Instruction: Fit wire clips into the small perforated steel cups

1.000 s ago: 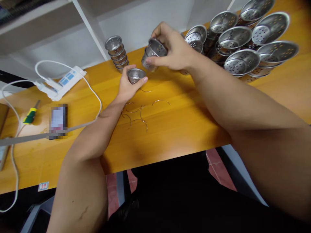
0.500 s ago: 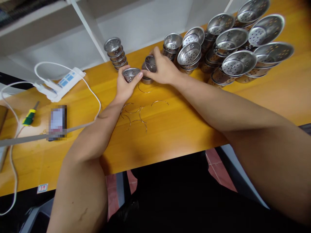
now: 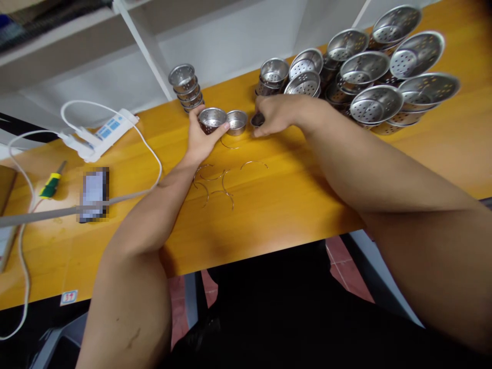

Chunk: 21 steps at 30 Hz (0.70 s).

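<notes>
My left hand [image 3: 200, 137] is closed around a small perforated metal cup [image 3: 212, 120], thumb on its right side. Right beside that cup, close to the thumb tip, stands another metal cup [image 3: 237, 124] with its mouth up. Farther right, my right hand [image 3: 277, 114] grips a third metal cup [image 3: 257, 121]; the fingers cover most of it and its dark opening shows. Several thin curved wires [image 3: 215, 178] lie on the table nearer to me, with a single wire arc [image 3: 254, 163] apart to their right.
A stack of small cups [image 3: 183, 79] stands behind my left hand. Several stacks of larger perforated metal cups [image 3: 376, 105] fill the back right. On the left are a power strip [image 3: 111, 134], its white cable, a phone [image 3: 94, 193] and a green-yellow screwdriver [image 3: 51, 185].
My right hand has moved right, carrying its cup away from the middle cup, which now shows fully. The left hand's cup has shifted slightly right. The wires lie as before.
</notes>
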Each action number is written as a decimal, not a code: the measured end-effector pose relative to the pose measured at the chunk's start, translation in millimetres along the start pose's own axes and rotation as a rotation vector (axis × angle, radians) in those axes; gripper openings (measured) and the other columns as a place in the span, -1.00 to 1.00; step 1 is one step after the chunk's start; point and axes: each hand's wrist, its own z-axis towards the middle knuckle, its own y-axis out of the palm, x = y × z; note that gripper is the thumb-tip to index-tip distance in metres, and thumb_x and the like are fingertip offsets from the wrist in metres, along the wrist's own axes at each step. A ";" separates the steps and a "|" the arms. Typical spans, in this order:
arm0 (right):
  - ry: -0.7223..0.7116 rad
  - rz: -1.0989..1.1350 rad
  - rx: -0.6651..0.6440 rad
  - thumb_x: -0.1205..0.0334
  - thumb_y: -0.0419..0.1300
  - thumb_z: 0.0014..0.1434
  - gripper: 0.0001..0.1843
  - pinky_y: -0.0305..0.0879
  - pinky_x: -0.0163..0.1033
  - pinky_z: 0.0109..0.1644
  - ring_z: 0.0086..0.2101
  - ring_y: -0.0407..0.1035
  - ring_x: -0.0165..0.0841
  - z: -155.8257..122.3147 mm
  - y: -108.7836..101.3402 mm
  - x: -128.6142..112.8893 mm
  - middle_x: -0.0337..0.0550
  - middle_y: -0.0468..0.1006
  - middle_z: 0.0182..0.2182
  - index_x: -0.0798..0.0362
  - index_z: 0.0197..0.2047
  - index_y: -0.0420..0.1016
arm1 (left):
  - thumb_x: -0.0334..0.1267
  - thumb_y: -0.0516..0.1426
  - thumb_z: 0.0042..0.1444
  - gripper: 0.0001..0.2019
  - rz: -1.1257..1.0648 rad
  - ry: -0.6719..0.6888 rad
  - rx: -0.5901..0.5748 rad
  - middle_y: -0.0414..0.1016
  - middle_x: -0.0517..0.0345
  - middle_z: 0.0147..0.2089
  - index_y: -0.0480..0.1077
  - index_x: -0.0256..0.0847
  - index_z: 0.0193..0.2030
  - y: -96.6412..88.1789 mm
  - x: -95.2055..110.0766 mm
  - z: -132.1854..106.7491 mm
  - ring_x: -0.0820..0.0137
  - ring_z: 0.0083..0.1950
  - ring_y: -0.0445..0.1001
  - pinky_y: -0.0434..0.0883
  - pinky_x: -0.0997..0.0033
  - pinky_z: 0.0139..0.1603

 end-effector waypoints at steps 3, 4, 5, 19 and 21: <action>0.134 -0.147 -0.013 0.01 0.89 0.13 -0.20 0.70 0.18 0.23 0.07 0.77 0.24 -2.8 10.7 -28.8 0.18 0.82 0.04 0.06 0.29 0.72 | 0.65 0.58 0.25 0.10 0.002 0.033 -0.002 0.55 -0.16 0.61 0.32 0.12 0.64 1.6 -12.3 3.1 -0.09 0.73 0.61 0.56 -0.28 0.86; 0.157 -0.161 -0.005 0.02 0.88 0.18 -0.12 0.70 0.19 0.27 0.13 0.77 0.29 -5.5 12.7 -38.9 0.27 0.82 0.15 0.11 0.41 0.68 | 0.66 0.59 0.23 0.11 0.000 0.036 0.006 0.55 -0.17 0.60 0.32 0.11 0.62 2.1 -15.9 4.6 -0.10 0.73 0.61 0.56 -0.28 0.86; 0.172 -0.157 0.010 0.04 0.87 0.21 -0.06 0.69 0.22 0.33 0.19 0.77 0.32 -8.8 14.0 -47.9 0.35 0.80 0.25 0.14 0.49 0.64 | 0.67 0.60 0.21 0.11 -0.001 0.038 0.011 0.56 -0.17 0.59 0.33 0.10 0.61 2.6 -19.0 6.1 -0.12 0.73 0.62 0.55 -0.29 0.86; -0.159 0.272 0.038 0.23 0.88 0.13 -0.51 0.68 0.19 0.31 0.14 0.70 0.24 -34.4 -21.2 -47.3 -0.06 0.71 -0.24 -0.04 -0.10 0.70 | 0.79 0.42 0.31 0.05 -0.001 0.016 0.070 0.62 -0.14 0.57 0.40 0.13 0.62 -1.1 -0.1 5.4 -0.03 0.66 0.65 0.55 -0.25 0.87; -0.185 0.265 -0.095 0.08 0.90 0.13 -0.52 0.72 0.13 0.08 -0.05 0.73 0.14 -34.3 -9.9 -44.2 -0.19 0.59 -0.38 -0.06 -0.17 0.71 | 0.78 0.40 0.33 0.03 0.000 0.012 0.059 0.63 -0.14 0.58 0.41 0.13 0.62 -1.6 7.1 3.0 -0.02 0.69 0.64 0.56 -0.26 0.87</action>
